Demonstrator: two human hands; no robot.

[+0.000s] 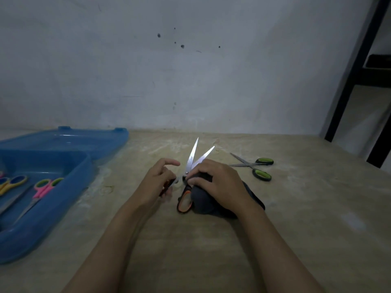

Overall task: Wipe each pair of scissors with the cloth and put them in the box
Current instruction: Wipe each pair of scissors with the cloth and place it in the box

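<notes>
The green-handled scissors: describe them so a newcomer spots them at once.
On the beige table, look right of the hands, near the back wall. The green-handled scissors lie there alone and open, untouched. Their black-and-green loops set them apart from the orange-handled pair being held.

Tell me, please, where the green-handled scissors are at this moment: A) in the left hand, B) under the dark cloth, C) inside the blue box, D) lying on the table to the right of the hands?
D: the green-handled scissors lie open on the table, right of both hands, untouched, while the right hand presses the dark cloth against the orange-handled scissors.
</notes>
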